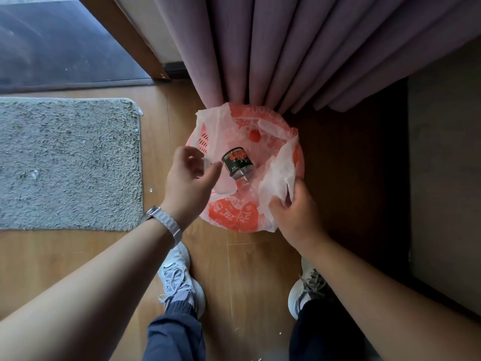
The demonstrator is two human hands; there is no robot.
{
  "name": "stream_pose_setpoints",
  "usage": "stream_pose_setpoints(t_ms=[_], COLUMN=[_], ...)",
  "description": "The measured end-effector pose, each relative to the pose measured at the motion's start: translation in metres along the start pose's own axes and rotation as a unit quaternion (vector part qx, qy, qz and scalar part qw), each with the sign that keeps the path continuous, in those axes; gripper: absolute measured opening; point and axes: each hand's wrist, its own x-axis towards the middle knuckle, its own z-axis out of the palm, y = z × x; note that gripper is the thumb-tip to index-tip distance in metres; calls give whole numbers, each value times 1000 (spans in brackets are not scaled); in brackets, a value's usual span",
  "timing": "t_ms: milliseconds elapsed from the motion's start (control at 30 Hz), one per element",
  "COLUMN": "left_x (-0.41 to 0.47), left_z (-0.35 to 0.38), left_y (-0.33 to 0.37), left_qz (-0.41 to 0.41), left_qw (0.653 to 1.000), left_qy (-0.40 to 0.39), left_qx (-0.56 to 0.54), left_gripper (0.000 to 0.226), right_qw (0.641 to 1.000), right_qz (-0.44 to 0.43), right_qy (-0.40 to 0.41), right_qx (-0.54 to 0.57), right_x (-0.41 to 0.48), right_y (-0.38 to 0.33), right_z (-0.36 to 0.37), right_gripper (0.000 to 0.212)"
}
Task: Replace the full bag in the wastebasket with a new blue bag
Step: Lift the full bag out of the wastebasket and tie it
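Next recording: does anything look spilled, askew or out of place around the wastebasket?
Yes: small white scraps lie scattered on the wooden floor, by the grey mat and near the shoes, like spilled litter. The bag and wastebasket look intact.

We see wood-plank floor throughout. Grey shaggy mat lies on it, left. Far left: glass pane in a brown wooden frame, daylight on it. Mauve pleated curtain hangs far centre, reaching the floor. Dark furniture panel on the right, shadowed.
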Motion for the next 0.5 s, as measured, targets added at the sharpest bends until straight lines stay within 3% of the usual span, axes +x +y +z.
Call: stream_pose_setpoints(t_ms=[67,200,267,400,500], left_x=[2,-4,-8,-18,-23], left_z=[0,-1,-3,-7,-7], left_y=[-3,-10,-15,-16,-7], left_qz=[-46,-87,-94,-25,13], left_qw=[999,994,992,996,997], left_qy=[4,-17,-22,-25,-16], left_qx=[0,61,76,77,69], left_gripper=[35,44,42,8,16], right_qw=[999,998,997,998,1000], right_qz=[36,60,69,49,3], right_qy=[-4,-23,-33,-24,13], right_qx=[3,-29,-22,-7,18], right_x=[-11,-31,-40,-51,-56], right_y=[13,30,33,21,4], right_z=[-4,-10,-9,-6,-9], right_gripper=[37,10,9,16,13])
